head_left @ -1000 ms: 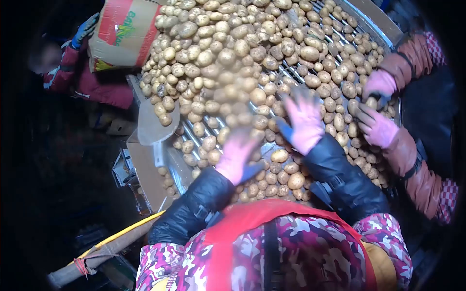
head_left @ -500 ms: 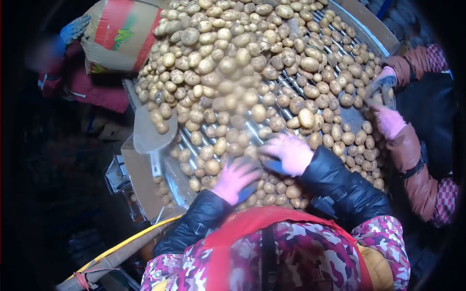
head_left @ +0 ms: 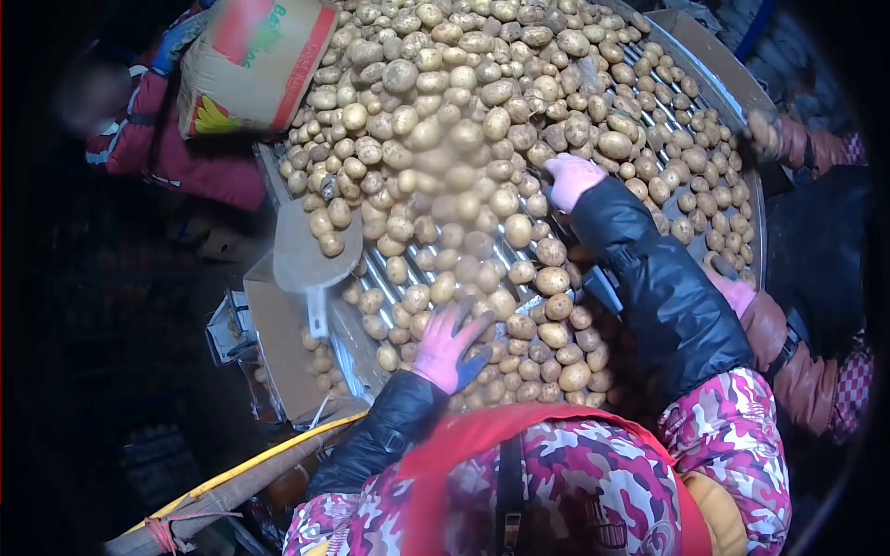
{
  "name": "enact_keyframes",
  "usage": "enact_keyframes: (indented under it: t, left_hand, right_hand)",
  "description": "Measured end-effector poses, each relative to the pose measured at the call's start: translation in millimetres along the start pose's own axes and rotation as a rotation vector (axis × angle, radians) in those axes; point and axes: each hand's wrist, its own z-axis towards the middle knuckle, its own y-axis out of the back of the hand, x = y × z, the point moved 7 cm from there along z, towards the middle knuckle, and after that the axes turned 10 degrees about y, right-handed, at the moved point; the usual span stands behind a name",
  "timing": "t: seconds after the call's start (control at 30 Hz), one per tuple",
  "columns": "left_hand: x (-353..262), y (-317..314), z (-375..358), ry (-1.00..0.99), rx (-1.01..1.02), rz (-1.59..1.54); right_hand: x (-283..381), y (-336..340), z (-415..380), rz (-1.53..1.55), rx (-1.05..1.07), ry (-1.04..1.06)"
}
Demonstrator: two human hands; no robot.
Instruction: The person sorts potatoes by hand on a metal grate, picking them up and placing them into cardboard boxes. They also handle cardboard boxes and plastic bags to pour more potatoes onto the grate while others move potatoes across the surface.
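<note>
Many potatoes cover a sorting table with metal rollers. My left hand, in a pink glove with dark fingers, rests with fingers spread on the potatoes at the near side. My right hand, gloved alike, is stretched out to the middle of the heap and touches potatoes there. Its fingers point down and left and are mostly hidden, so whether they hold a potato does not show. Left of the heap lies a pale scoop with its handle toward me.
A cardboard box is tilted at the far left, with a co-worker's gloved hand against it. On the right, another co-worker's pink-gloved hand is at the table edge. A yellow-edged bar runs at lower left.
My right hand has moved away from my left, forward into the heap. My left hand stays low with fingers more spread. The right co-worker's hands have drawn apart.
</note>
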Motion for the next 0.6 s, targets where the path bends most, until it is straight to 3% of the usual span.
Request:
enact_keyframes:
  t: [0.1,0.13,0.2,0.33,0.6]
  left_hand:
    - [-0.5,-3.6,0.1,-0.003,0.029,-0.002]
    - [-2.1,-4.5,0.5,0.003,0.043,0.006]
    - [3.1,-4.0,-0.8,0.023,0.069,0.05]
    - [8.4,-5.9,-5.4,0.002,0.07,0.143]
    - [2.3,-2.9,-4.1,-0.02,0.05,0.118]
  right_hand:
    - [16.2,26.8,-18.0,0.046,-0.275,-0.065]
    - [28.9,27.3,-16.1,0.048,-0.338,0.024]
    - [53.8,12.3,-4.4,-0.004,-0.253,0.136]
    - [64.6,4.6,26.4,-0.062,-0.07,0.002]
    - [62.6,-2.4,30.1,-0.095,-0.058,-0.03]
